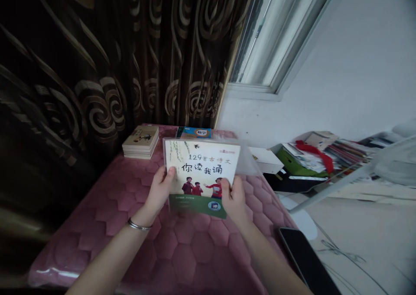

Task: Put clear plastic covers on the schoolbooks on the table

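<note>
A book (198, 173) with a white and green cover is held up in front of me, its front facing me. Chinese lettering, "129" and drawn figures in red show on the cover. My left hand (160, 186) grips the left edge, thumb on the front, with a silver bangle on that wrist. My right hand (235, 199) is closed round the right edge, its thumb on the front too. The fingers behind the book are hidden. A clear plastic sheet (250, 160) sticks out past the book's right side; I cannot tell whether it is attached.
A stack of small books (139, 145) stands at the table's back left. Behind the held book lies a blue book (197, 131). The table (130, 212) has a pink quilted cover. A dark phone-like device (305, 258) is at right, near a white box (264, 158) and piled papers (305, 156).
</note>
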A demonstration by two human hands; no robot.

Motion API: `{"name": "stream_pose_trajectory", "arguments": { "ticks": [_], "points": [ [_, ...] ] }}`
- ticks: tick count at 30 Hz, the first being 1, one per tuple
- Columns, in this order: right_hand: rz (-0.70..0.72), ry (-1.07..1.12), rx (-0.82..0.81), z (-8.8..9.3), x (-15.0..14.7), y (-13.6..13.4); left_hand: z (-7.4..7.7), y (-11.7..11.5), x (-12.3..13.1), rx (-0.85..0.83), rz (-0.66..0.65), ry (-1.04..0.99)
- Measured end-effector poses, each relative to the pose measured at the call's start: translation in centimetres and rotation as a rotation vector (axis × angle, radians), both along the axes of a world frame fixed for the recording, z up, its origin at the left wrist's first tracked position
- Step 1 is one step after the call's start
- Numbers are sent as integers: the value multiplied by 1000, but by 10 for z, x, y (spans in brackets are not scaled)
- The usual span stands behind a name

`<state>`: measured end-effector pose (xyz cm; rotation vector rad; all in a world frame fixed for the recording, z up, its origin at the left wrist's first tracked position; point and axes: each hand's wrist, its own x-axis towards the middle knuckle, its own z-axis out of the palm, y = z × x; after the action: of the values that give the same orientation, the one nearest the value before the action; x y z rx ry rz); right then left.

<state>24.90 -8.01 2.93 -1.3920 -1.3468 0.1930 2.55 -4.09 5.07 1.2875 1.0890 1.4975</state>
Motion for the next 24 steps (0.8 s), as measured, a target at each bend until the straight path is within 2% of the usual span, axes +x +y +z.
{"name": "stream_pose_trajectory", "arguments": {
  "ticks": [2,4,8,12,16,22,24],
  "points": [
    [-51,12,57,-3,2,-1,6,2,2,51,-47,20],
    [-78,34,64,-13,2,-3,4,3,2,50,-89,39],
    [-86,93,29,-33,-3,-2,-14,5,-1,-14,-170,32],
    [-110,145,53,-39,-4,2,-31,7,-2,-116,-220,-38],
    [-113,213,65,-44,-5,6,-42,8,0,-212,-268,-109],
    [-47,241,76,-48,-4,5,-42,9,-3,-250,-372,-109],
    [-69,212,77,-47,-4,4,-39,9,-3,-224,-332,-68]
  ]
}}
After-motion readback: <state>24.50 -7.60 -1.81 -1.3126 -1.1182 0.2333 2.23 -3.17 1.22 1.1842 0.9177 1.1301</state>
